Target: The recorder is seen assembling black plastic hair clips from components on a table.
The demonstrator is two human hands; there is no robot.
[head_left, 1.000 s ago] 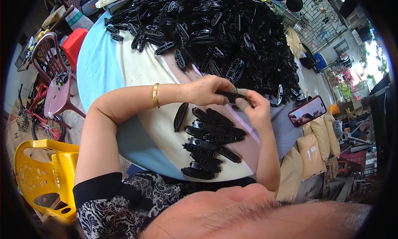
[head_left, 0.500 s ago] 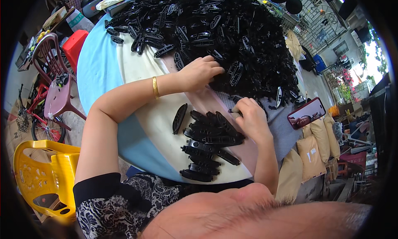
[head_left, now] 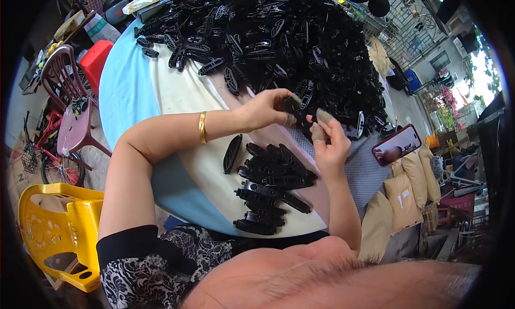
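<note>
From the head camera we see our left hand closed around a small black plastic part, pinched between thumb and fingers above the middle of the round surface. Our right hand is just beside it, fingers partly curled; its covered fingertips touch the same part, and we cannot tell how firmly it grips. A gold bangle circles the left wrist.

Toward the near edge of the surface lies a small heap of black parts, roughly a dozen, with one single part lying apart on its left. The far half of the surface carries a large pile of black parts, far too many to count.

At the right edge a phone in a red case rests, screen lit. Beyond that edge stand three brown sacks. Left of the surface are one yellow plastic chair, one maroon chair and one red stool.
</note>
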